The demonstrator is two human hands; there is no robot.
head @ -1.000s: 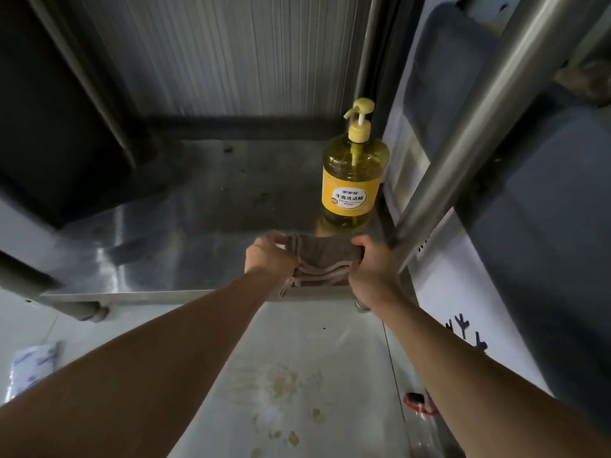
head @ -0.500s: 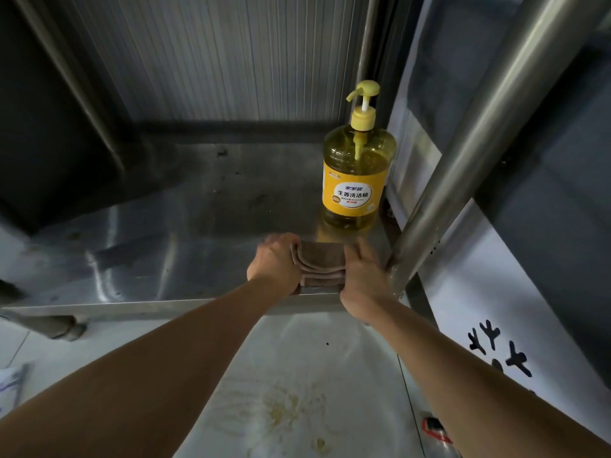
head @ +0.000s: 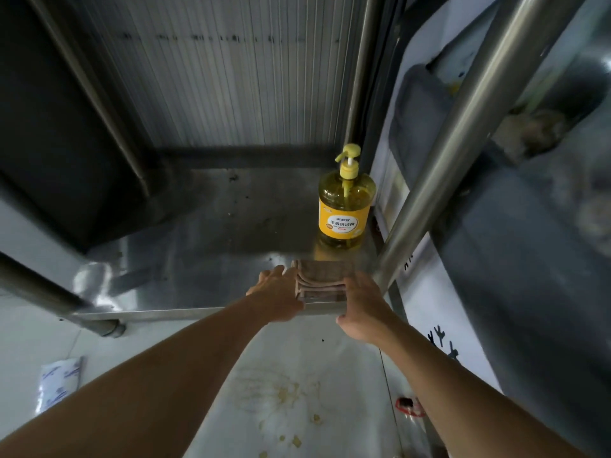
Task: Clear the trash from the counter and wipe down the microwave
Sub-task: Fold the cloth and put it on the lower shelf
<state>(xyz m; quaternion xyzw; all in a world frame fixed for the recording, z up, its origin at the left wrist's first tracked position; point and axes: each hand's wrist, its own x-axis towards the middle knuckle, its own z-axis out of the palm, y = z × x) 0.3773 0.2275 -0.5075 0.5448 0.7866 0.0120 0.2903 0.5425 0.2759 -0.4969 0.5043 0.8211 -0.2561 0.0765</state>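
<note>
A folded brown cloth [head: 322, 279] lies at the front right of a low steel shelf [head: 185, 259], just in front of a yellow pump bottle of dish soap [head: 345, 213]. My left hand [head: 276, 292] lies with straight fingers against the cloth's left edge. My right hand [head: 363, 302] lies flat against its right edge, the heel out past the shelf's front rim. Neither hand has its fingers curled round the cloth. No microwave is in view.
A thick steel leg [head: 463, 137] slants up right of the cloth, and another bar [head: 43, 289] crosses at the left. A corrugated panel [head: 215, 77] backs the shelf. The stained floor [head: 281, 391] below holds a white packet [head: 59, 381] and a red-banded item [head: 408, 406].
The cloth went from half spread to a tight fold. Both hands slid a little toward me and flattened beside it. The camera pulled back and up.
</note>
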